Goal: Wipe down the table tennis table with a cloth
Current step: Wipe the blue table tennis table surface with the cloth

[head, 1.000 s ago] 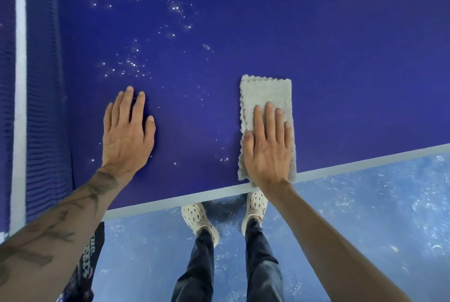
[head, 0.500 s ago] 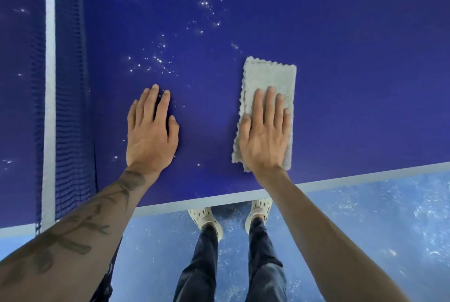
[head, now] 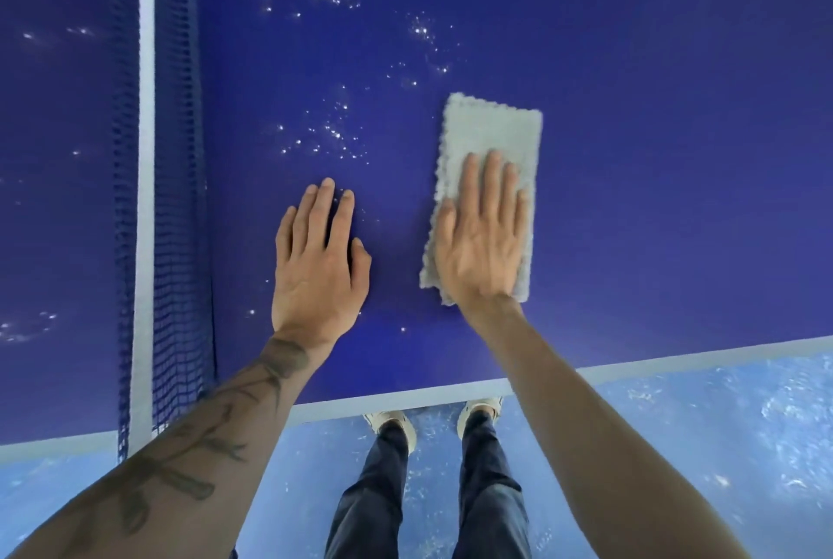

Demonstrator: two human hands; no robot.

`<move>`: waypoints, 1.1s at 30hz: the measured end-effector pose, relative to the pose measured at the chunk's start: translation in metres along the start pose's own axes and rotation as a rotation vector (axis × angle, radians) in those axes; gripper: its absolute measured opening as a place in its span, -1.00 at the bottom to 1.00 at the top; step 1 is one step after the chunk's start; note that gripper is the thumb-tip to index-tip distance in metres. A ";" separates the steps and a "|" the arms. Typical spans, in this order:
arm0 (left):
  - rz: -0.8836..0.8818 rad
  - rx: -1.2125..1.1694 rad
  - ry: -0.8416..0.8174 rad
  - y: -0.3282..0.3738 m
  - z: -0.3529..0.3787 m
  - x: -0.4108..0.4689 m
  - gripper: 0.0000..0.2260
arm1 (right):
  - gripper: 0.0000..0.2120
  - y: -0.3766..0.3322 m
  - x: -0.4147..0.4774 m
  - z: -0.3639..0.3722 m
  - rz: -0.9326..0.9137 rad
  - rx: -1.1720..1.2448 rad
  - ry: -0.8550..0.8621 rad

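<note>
A dark blue table tennis table (head: 653, 153) fills the upper part of the head view, with a pale line along its near edge. A folded grey cloth (head: 493, 132) lies flat on it. My right hand (head: 482, 238) presses on the cloth's near half with straight fingers. My left hand (head: 318, 268) rests flat on the bare table to the left of the cloth, fingers straight. Small bright water droplets (head: 336, 135) speckle the surface beyond my left hand.
The dark net (head: 176, 198) with its white top band runs away from me at the left. More droplets (head: 423, 31) lie beyond the cloth. Below the table edge are the blue floor (head: 721, 446) and my legs and pale shoes (head: 392, 421).
My right hand has pushed the cloth away from the near edge, farther onto the table. My left hand stays flat on the table. The view has shifted, so the net appears farther right.
</note>
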State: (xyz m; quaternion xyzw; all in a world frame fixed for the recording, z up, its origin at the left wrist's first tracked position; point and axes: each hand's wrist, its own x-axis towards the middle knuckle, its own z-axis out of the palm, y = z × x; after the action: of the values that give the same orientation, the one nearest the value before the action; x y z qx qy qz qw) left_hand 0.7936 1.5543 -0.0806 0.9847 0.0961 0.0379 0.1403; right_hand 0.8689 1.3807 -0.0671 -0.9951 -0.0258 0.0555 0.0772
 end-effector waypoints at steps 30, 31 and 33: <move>-0.173 -0.005 0.084 -0.001 -0.009 0.120 -0.56 | -0.40 -0.030 0.125 -0.010 -0.313 -0.006 -0.071; -0.189 -0.007 0.084 0.000 -0.008 0.134 -0.56 | -0.41 -0.027 0.114 -0.008 -0.415 -0.022 -0.090; -0.216 -0.014 0.070 0.002 -0.006 0.157 -0.55 | -0.42 -0.004 0.109 -0.009 -0.490 -0.040 -0.109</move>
State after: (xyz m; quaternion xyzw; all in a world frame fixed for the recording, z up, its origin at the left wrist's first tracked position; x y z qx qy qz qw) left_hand 0.9471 1.5858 -0.0668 0.9657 0.2062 0.0575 0.1472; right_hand 0.9777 1.3899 -0.0692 -0.9560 -0.2715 0.0884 0.0672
